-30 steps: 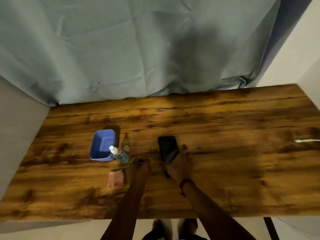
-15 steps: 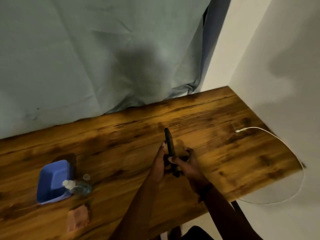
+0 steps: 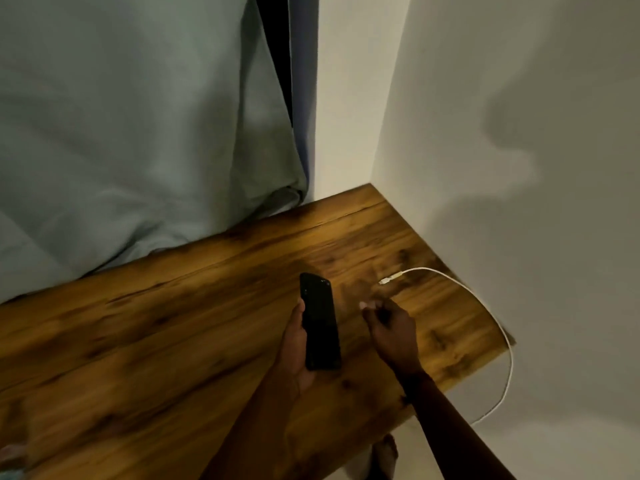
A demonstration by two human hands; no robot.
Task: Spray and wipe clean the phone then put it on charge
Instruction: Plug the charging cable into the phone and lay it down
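Black slab phone (image 3: 320,323) lies lengthwise in the gripping left hand (image 3: 294,344) over the brown wooden table (image 3: 173,341). The empty, loosely curled right hand (image 3: 391,327) is nearer the white charging cable (image 3: 450,277), whose plug lies just beyond it.

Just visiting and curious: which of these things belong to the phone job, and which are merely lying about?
For the job:
phone, gripped by the left hand
white cable, plug end lying on the table
right hand, empty, close to the plug

Just there:
table
green sheet
wall
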